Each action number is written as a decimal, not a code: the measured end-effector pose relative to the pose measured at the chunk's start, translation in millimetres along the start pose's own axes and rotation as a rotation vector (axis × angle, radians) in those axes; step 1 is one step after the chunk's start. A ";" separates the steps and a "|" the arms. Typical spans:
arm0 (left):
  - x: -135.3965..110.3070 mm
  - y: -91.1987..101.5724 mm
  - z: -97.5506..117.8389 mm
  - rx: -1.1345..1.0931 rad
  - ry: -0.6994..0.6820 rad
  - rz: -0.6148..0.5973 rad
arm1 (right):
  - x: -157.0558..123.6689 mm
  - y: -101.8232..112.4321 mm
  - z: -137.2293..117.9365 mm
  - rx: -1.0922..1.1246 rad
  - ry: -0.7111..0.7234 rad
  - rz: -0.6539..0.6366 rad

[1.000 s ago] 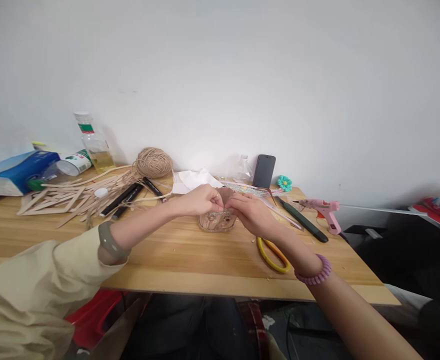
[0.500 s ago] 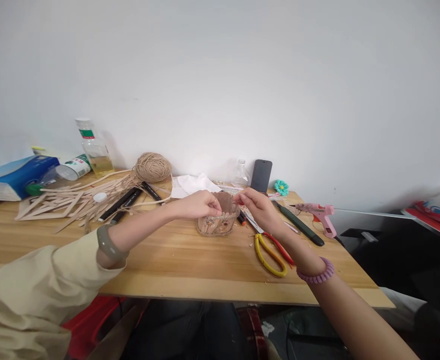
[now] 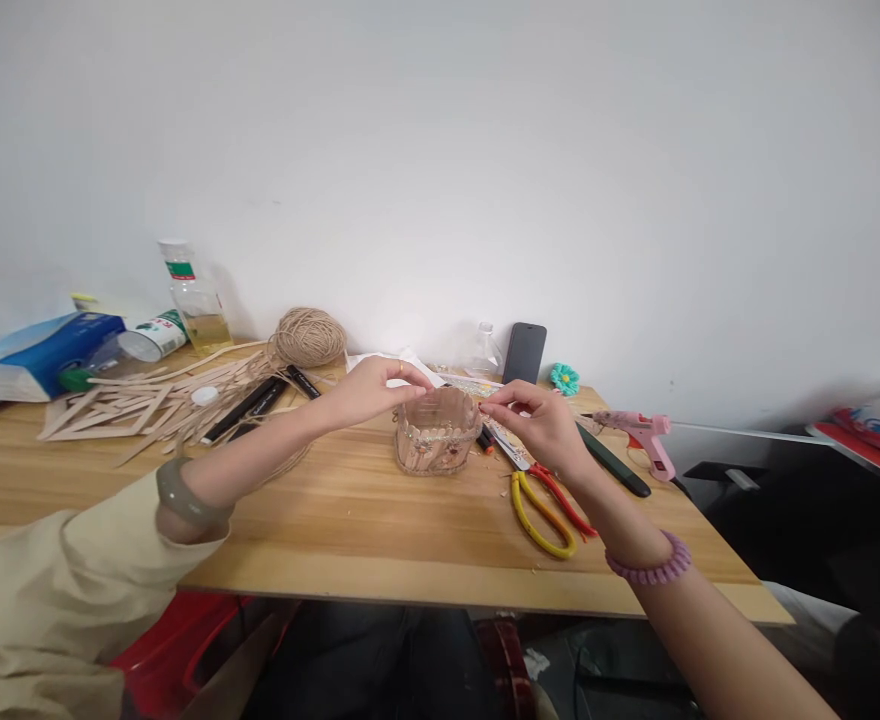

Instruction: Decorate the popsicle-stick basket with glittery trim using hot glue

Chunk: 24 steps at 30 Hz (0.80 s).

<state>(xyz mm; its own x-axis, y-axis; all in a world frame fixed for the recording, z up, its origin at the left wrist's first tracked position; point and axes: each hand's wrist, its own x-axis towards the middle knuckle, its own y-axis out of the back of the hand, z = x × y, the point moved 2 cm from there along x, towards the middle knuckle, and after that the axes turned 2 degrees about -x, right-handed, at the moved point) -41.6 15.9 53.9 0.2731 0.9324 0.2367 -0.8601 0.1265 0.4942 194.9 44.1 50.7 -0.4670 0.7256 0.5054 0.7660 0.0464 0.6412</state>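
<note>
A small round basket of wooden sticks, with a beaded trim round its side, stands on the wooden table. My left hand is at its left rim, fingers pinched together at the top edge. My right hand is at its right rim, thumb and forefinger pinched on the edge or the trim; what they hold is too small to make out. Both wrists wear bracelets.
Yellow-and-red scissors lie just right of the basket. A pink glue gun, a dark tool, a phone and a teal flower sit at the back right. Twine ball, wooden sticks, black markers, bottle and tissue box lie left.
My hands have moved apart from the middle of the basket to its two rims. The basket now stands upright with its opening showing, and the scissors are uncovered.
</note>
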 end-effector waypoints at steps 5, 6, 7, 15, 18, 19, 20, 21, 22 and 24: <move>-18.1 -7.5 -38.1 -0.096 0.088 0.005 | -6.6 2.0 1.2 -0.022 -0.069 -0.004; -22.2 -13.6 -45.7 -0.108 0.107 -0.012 | -8.4 0.3 2.0 -0.030 -0.069 -0.004; -25.8 -20.3 -52.2 -0.125 0.122 -0.023 | -10.0 -1.8 3.0 -0.038 -0.067 -0.002; -19.6 -59.2 -72.5 -0.357 0.141 0.005 | -17.0 -17.6 8.7 0.042 -0.027 -0.031; -14.1 -59.7 -69.9 -0.473 0.154 0.054 | -18.9 -25.1 9.7 0.142 -0.070 -0.109; -13.3 -58.4 -67.0 -0.509 0.161 0.072 | -19.0 -27.4 9.9 0.185 -0.083 -0.128; -13.0 -56.5 -63.0 -0.544 0.168 0.089 | -18.7 -29.3 9.8 0.231 -0.095 -0.137; -13.2 -54.2 -58.1 -0.575 0.174 0.107 | -17.9 -30.8 9.4 0.280 -0.108 -0.135; -13.8 -51.6 -52.5 -0.604 0.178 0.124 | -16.7 -31.9 8.8 0.333 -0.123 -0.126; -15.8 -46.3 -40.5 -0.658 0.181 0.156 | -13.6 -33.4 6.6 0.446 -0.155 -0.093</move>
<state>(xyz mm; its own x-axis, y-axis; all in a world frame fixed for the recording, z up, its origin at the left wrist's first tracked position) -23.6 9.0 -6.6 0.0980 0.9908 0.0930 -0.9813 0.1118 -0.1568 178.5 37.2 18.6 -0.4974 0.7967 0.3433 0.8545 0.3817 0.3522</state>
